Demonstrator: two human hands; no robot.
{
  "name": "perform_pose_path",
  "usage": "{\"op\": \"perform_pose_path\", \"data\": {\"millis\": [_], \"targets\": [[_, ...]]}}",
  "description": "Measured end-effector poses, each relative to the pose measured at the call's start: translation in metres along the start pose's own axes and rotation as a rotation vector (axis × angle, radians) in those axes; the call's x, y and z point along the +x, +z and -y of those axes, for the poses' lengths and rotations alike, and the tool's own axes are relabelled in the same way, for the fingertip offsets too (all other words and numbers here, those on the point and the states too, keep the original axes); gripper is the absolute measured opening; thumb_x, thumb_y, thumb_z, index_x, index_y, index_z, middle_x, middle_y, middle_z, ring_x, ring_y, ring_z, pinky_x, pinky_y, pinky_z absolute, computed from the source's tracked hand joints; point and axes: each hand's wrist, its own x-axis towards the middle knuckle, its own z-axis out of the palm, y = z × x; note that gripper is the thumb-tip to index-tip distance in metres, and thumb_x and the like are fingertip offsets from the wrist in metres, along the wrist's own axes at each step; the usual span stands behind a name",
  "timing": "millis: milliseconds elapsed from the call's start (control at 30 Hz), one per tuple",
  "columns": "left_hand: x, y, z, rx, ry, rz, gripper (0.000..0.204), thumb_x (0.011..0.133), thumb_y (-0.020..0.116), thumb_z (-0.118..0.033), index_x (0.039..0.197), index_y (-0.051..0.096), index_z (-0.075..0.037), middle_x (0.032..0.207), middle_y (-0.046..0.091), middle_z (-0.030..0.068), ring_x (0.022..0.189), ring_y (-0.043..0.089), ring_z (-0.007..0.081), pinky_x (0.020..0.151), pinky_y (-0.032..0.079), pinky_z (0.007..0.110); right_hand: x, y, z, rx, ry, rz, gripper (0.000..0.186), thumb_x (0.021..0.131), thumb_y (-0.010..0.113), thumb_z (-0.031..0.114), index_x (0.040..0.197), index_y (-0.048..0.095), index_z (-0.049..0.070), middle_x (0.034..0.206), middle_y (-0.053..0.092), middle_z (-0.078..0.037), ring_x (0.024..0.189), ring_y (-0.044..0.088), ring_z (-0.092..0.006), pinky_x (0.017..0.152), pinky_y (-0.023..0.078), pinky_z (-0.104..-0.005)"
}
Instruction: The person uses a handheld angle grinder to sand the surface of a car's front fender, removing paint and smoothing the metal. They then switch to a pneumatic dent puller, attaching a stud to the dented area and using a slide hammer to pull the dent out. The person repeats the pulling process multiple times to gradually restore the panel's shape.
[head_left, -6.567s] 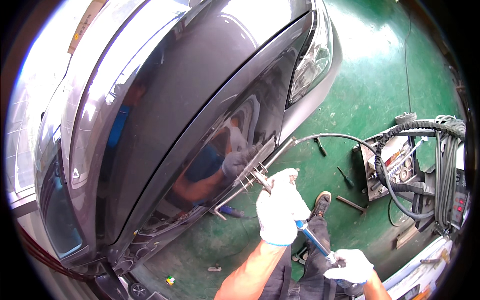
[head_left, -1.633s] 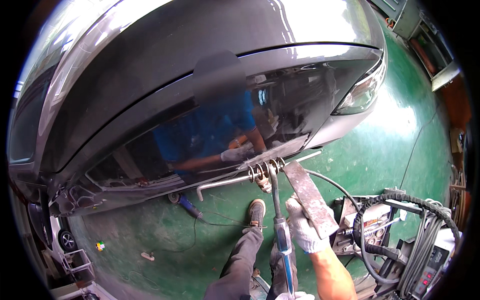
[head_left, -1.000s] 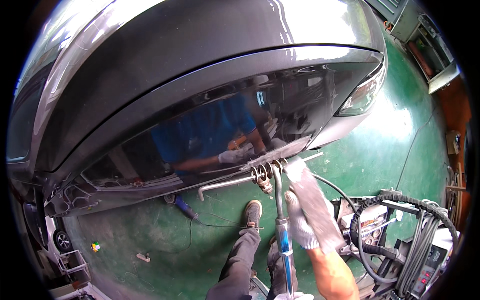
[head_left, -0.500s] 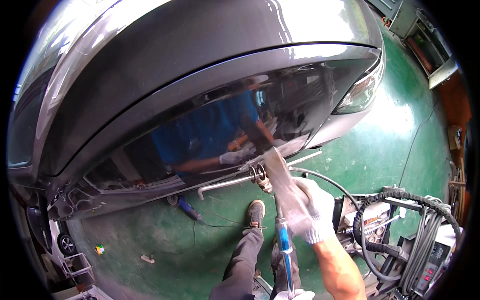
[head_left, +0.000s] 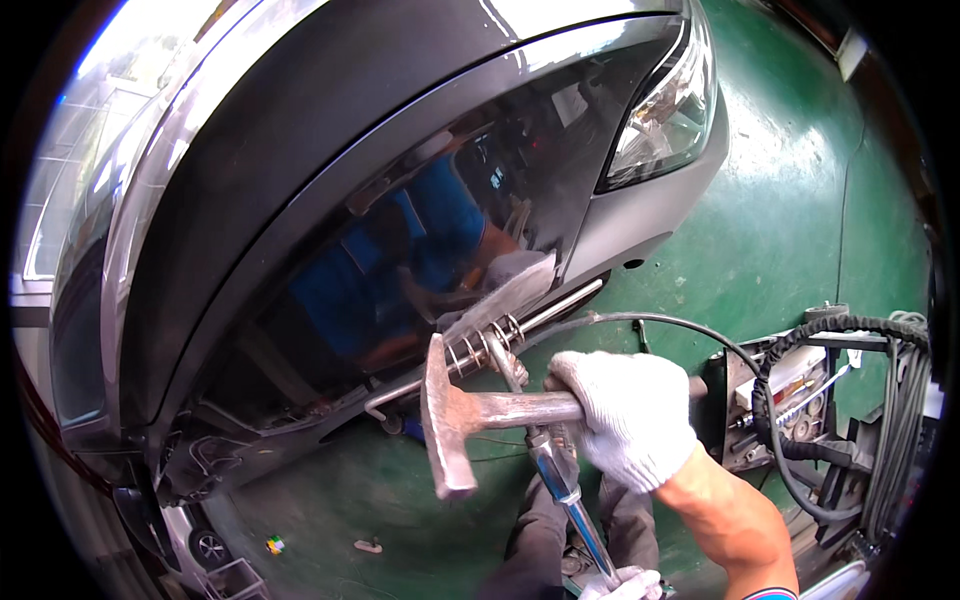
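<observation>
My right hand (head_left: 625,415) in a white glove grips the wooden handle of a body hammer (head_left: 450,420), held sideways with its head close to the dark grey car fender (head_left: 330,200). A metal pulling tool (head_left: 560,495) with a blue section runs from several hooks (head_left: 485,350) on a thin rod at the fender's lower edge down to my gloved left hand (head_left: 620,583), which holds its lower end at the bottom edge of the view. My legs and shoes show below it.
A headlight (head_left: 660,110) sits at the fender's right end. A welding machine (head_left: 790,410) with coiled black cables (head_left: 880,420) stands on the green floor (head_left: 780,220) at the right. One cable (head_left: 660,322) runs toward the fender. Small bits lie on the floor at lower left.
The view has swung so the fender now tilts. My right hand has turned the hammer from upright to sideways, its head now left of the hooks. My left hand stays on the pulling tool.
</observation>
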Motion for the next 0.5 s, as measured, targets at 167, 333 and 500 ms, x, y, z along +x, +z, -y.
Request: {"op": "perform_pose_path", "data": {"millis": [167,333,500], "targets": [[-0.007,0.005,0.005,-0.094,0.032,-0.051,0.013,0.097,0.065,-0.016,0.090,0.064,-0.006,0.073,0.064,0.0060,0.055,0.060,0.0142,0.045,0.045,0.027,-0.004,-0.002,0.001,0.143,-0.027,-0.070,0.025,0.074,0.075,0.021,0.096,0.066,0.012,0.075,0.065,-0.009,0.070,0.067,-0.0304,0.062,0.051,-0.0412],[-0.009,0.010,-0.004,-0.075,-0.018,-0.052,0.016,0.097,0.065,-0.017,0.085,0.061,-0.007,0.071,0.062,0.0072,0.056,0.061,0.0173,0.044,0.045,0.029,-0.006,0.006,-0.004,0.230,-0.050,-0.138,0.025,0.073,0.072,0.016,0.097,0.066,0.013,0.077,0.066,-0.009,0.070,0.067,-0.0316,0.063,0.052,-0.0411],[-0.006,0.011,-0.001,-0.073,0.034,-0.007,0.021,0.098,0.064,-0.019,0.081,0.059,-0.007,0.070,0.062,0.0081,0.053,0.058,0.0176,0.043,0.041,0.028,-0.004,0.025,-0.016,0.305,-0.013,-0.168,0.028,0.072,0.072,0.014,0.100,0.067,0.011,0.077,0.066,-0.009,0.068,0.066,-0.0317,0.062,0.052,-0.0400]]}}
